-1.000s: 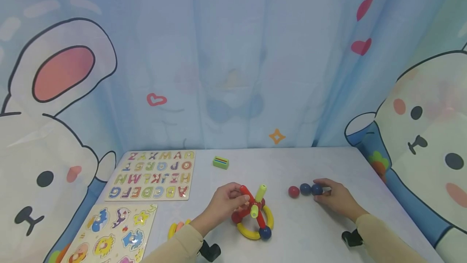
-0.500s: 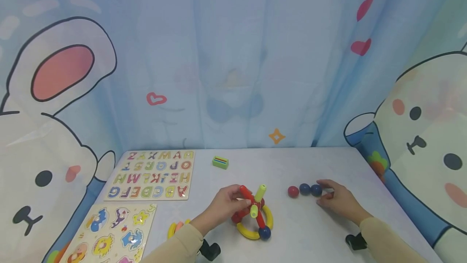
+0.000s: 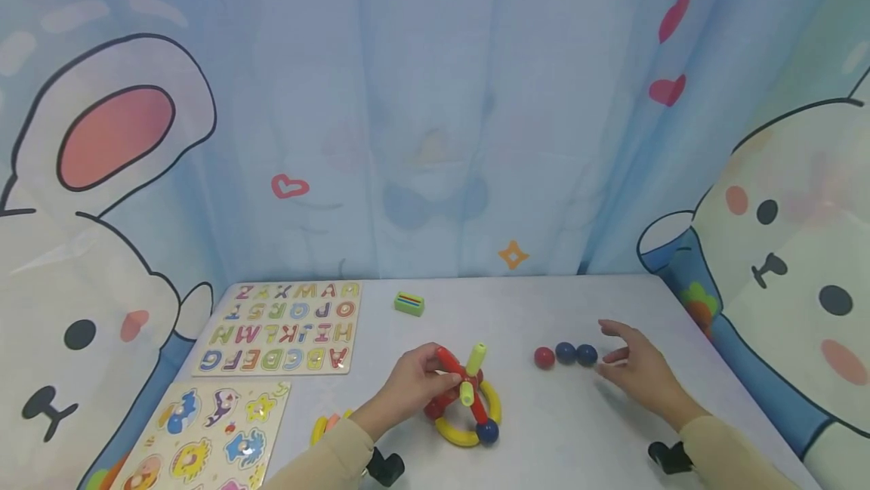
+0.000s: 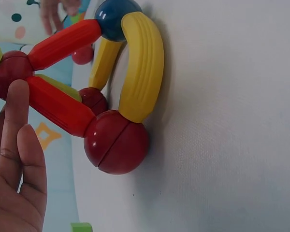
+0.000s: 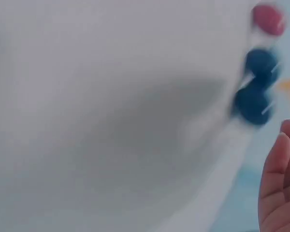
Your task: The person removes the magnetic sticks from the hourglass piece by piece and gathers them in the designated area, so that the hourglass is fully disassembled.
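Observation:
My left hand (image 3: 411, 384) pinches the upper part of a magnetic rod-and-ball structure (image 3: 479, 405), whose base is a ring of curved yellow rods. Red and lime-green rods meet above it at a red ball (image 4: 12, 72), where a fingertip rests in the left wrist view. A larger red ball (image 4: 116, 142) and a blue ball (image 3: 487, 432) join the ring. To the right, my right hand (image 3: 642, 373) is held with its fingers spread apart and nothing between them. Just left of its fingertips, two blue balls (image 3: 575, 355) and a red ball (image 3: 544, 358) lie in a row.
An alphabet puzzle board (image 3: 277, 329) lies at the back left, with an animal picture board (image 3: 224, 422) in front. A small green striped block (image 3: 409, 303) stands at the back. Yellow and orange pieces (image 3: 326, 425) are partly hidden behind the left forearm. A curtain (image 3: 435, 112) hangs behind the table.
My right hand has let go of the end blue ball and drawn back to the right, its fingers opening wider. The left hand keeps its hold on the structure.

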{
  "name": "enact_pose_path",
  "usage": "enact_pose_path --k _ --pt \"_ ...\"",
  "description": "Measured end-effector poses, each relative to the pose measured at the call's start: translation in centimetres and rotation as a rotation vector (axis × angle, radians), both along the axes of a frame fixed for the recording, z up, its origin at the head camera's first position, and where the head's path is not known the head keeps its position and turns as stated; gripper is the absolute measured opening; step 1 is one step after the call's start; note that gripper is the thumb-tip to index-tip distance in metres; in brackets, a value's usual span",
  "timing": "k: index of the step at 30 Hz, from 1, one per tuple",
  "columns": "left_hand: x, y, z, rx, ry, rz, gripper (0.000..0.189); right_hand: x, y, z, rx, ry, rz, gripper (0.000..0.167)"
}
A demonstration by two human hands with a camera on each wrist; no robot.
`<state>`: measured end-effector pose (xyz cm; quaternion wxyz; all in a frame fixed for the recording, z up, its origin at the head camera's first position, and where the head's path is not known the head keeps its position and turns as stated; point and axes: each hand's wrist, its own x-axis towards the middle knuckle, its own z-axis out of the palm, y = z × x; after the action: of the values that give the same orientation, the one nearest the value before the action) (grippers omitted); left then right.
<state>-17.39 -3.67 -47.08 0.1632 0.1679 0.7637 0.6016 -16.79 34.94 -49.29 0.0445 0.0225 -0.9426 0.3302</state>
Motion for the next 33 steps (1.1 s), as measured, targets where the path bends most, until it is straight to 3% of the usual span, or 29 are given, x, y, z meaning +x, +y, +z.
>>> enact_pose_path --k 3,6,10,13,16,22,27,33 --pt "0.0 -0.1 0.0 -0.007 0.015 0.006 0.018 0.8 -3.8 2.0 -0.044 0.069 0.065 0.066" --pt "0.1 -0.4 -0.2 -0.012 0.028 0.019 0.018 1.8 -8.6 3.5 -0.103 0.08 0.196 0.055" --pt "0.2 -0.7 -0.3 -0.006 0.053 0.043 0.018 3.1 -13.7 4.3 -0.203 0.056 0.34 0.05" --pt "0.2 -0.9 -0.4 -0.005 0.078 0.073 0.018 3.6 -16.0 4.3 -0.305 0.047 0.368 0.051" --pt "0.2 -1.1 -0.5 -0.014 0.111 0.115 0.019 3.7 -17.3 4.1 -0.353 0.064 0.396 0.051" --pt "0.2 -1.5 -0.8 -0.042 0.147 0.158 0.022 3.3 -18.8 3.5 -0.32 0.109 0.471 0.047" --pt "-0.1 -1.5 -1.0 -0.029 0.121 0.126 0.025 3.2 -19.4 3.1 -0.301 0.137 0.454 0.041" --pt "-0.4 -1.6 -0.7 -0.034 0.033 0.063 0.027 3.1 -19.3 2.7 -0.328 0.133 0.428 0.04"
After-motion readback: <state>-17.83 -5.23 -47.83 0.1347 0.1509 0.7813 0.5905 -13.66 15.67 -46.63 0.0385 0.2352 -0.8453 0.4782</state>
